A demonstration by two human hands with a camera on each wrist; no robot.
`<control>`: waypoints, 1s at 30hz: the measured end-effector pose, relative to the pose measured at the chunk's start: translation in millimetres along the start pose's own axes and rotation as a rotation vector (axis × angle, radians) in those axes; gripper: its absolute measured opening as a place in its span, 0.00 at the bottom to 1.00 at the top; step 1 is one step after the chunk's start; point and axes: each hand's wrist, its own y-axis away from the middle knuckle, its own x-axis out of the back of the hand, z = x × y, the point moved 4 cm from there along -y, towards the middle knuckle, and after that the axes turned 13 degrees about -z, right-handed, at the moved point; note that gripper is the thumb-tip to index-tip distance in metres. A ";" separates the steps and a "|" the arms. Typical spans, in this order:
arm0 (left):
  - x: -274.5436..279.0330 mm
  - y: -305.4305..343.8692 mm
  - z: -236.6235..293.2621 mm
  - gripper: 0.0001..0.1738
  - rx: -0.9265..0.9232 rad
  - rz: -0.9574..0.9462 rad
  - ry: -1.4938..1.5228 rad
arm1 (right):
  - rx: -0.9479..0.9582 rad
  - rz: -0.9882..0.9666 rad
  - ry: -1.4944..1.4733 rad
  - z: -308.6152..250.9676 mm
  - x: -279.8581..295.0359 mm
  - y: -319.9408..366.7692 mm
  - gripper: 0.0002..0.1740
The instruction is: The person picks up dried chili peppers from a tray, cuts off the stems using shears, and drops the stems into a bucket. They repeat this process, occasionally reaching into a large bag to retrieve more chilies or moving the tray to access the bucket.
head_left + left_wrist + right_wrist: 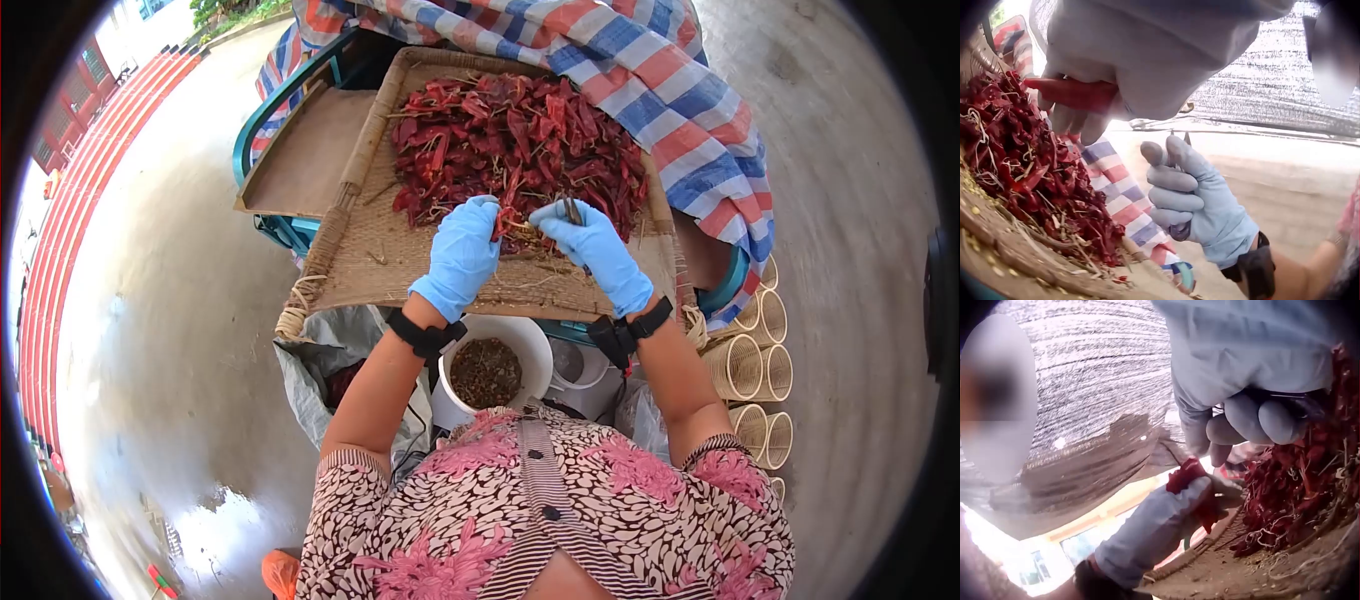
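Observation:
A heap of dried red chillies [515, 140] lies on a flat woven tray [400, 270]. My left hand [462, 255], in a blue glove, pinches one red chilli [503, 224] over the tray's near part. In the left wrist view that chilli [1075, 94] sticks out from under the gloved fingers. My right hand [592, 250], also gloved, grips small scissors [571, 210] just right of the chilli, blades pointing up [1179, 139]. From the right wrist, the left hand [1160, 531] holds the chilli [1188, 476] below the right hand's curled fingers [1260, 419].
A white bucket [530, 345] of chilli stems and seeds stands below the tray, by my lap. Stacked woven baskets [750, 365] sit at the right. A striped tarp [650, 80] drapes the teal cart [285, 230]. A grey sack [320, 360] hangs at the left.

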 end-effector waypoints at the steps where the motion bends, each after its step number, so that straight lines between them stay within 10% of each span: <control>1: 4.5 1.9 4.0 0.27 -0.081 0.087 0.077 | 0.067 -0.020 0.097 0.6 -8.5 4.0 0.11; 6: 22.3 15.3 38.3 0.19 -0.055 -0.154 -0.035 | 0.282 0.169 0.790 -25.6 -40.4 14.6 0.13; 10: 26.9 29.8 43.0 0.12 -0.047 -0.263 -0.046 | 0.301 0.019 0.778 -39.1 -50.8 15.3 0.14; 15: 39.9 55.4 48.5 0.11 -0.063 -0.345 0.164 | -0.162 -0.266 0.036 -35.4 -61.3 24.4 0.19; 22: 41.2 77.0 48.6 0.09 0.026 -0.407 0.937 | -0.075 -0.591 -0.907 -10.6 -92.8 32.6 0.16; 26: 37.9 87.1 52.3 0.11 0.355 -0.539 1.288 | -0.179 -0.196 -0.541 -8.4 -90.3 42.2 0.22; 30: 32.8 99.1 57.8 0.12 0.548 -0.521 1.497 | -0.256 -0.203 -0.335 -5.8 -80.1 41.7 0.24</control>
